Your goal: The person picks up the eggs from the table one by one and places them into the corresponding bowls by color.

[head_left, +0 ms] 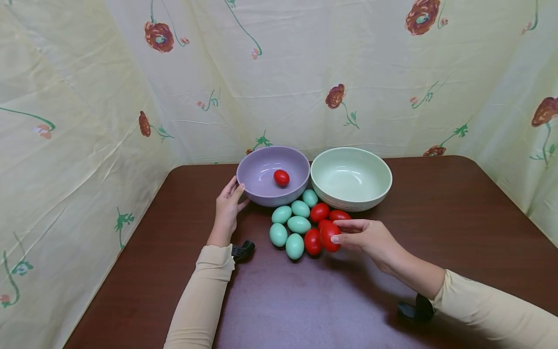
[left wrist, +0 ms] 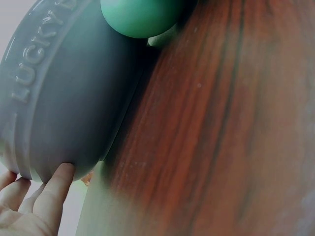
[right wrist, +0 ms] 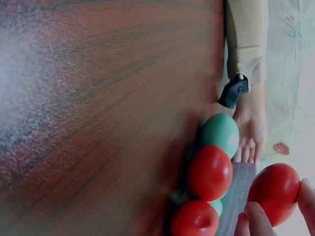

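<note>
My right hand (head_left: 376, 242) pinches a red egg (head_left: 330, 237) between thumb and fingers, above the other eggs. In the right wrist view this red egg (right wrist: 274, 194) is held at the lower right. My left hand (head_left: 226, 208) touches the left side of the purple bowl (head_left: 272, 198), its fingers fairly straight against the outer wall. One red egg (head_left: 281, 178) lies inside that bowl. In front of the bowls several pale green eggs (head_left: 299, 225) are grouped on the left, beside several red eggs (head_left: 320, 213) on the right.
A pale green bowl (head_left: 351, 196) stands close to the right of the purple one, near the back edge of the dark wooden table (head_left: 279, 300). Behind it hangs a flowered cloth (head_left: 279, 63). Both wrists wear dark devices (head_left: 242, 251).
</note>
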Demonstrator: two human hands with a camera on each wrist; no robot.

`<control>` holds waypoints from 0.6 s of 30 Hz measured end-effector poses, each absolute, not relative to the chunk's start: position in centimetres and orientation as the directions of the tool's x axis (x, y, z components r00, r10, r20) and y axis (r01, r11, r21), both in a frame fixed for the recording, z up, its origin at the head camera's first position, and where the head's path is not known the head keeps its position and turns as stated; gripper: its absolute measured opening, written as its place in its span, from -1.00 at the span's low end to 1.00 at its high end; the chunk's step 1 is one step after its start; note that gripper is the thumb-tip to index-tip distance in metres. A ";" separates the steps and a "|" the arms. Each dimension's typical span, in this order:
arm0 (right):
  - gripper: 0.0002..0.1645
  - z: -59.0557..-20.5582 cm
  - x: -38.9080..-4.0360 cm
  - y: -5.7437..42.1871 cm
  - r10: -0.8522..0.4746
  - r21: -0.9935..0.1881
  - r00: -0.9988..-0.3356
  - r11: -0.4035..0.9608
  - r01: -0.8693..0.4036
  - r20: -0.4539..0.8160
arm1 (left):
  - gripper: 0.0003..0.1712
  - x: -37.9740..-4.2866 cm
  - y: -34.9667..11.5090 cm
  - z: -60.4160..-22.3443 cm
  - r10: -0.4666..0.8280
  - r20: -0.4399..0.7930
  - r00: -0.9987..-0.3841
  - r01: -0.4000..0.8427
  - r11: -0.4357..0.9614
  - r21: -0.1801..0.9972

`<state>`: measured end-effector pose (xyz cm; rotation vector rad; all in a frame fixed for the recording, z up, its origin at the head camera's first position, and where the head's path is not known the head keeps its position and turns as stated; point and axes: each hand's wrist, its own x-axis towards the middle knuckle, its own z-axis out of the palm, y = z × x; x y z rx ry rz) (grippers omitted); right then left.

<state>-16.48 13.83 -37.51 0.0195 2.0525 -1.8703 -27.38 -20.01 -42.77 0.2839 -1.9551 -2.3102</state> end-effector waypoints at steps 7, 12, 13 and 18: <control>-0.34 -37.4 -16.6 13.7 -0.239 -0.964 -0.935 0.115 0.241 -0.262 | -0.31 -27.4 -20.0 -42.7 -0.202 -0.077 -0.976 -0.041 -0.175 0.984; -0.34 -37.3 -16.7 13.6 -0.247 -0.964 -0.933 0.105 0.244 -0.263 | -0.31 -27.5 -20.0 -42.7 -0.204 -0.079 -0.976 -0.044 -0.172 0.984; -0.34 -37.3 -16.7 13.6 -0.248 -0.964 -0.932 0.105 0.245 -0.264 | -0.31 -27.5 -20.0 -42.7 -0.205 -0.080 -0.975 -0.045 -0.170 0.984; -0.35 -37.2 -16.7 13.4 -0.251 -0.964 -0.932 0.108 0.242 -0.262 | -0.31 -27.5 -20.0 -42.8 -0.204 -0.084 -0.975 -0.050 -0.170 0.984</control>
